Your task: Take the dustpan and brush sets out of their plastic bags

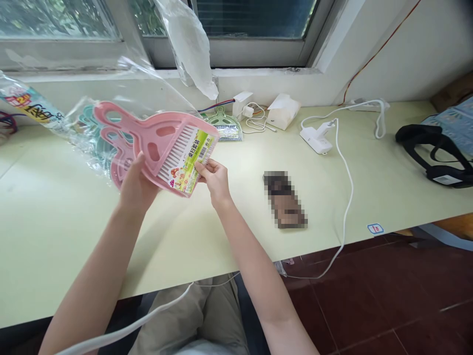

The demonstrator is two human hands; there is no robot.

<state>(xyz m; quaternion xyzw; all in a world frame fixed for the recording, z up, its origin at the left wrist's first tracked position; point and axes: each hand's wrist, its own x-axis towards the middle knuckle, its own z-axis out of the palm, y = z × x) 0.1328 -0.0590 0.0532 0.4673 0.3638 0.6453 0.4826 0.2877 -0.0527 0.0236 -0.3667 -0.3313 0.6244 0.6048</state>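
it looked like a plain workroom or office: a long pale desk [177, 246] ran under sliding windows [254, 19] across the top, with a power strip [317, 140] right of centre.

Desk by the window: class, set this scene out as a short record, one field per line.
Surface: pale green desk below a window
Held: pink dustpan with a printed label
Left hand: grips near the handle
Right hand: pinches the labelled edge
Wrapping: clear plastic, teal pieces showing through
Behind: green dustpan
Toward the right: white power adapter, black strapped item
Unclear: pixelated object
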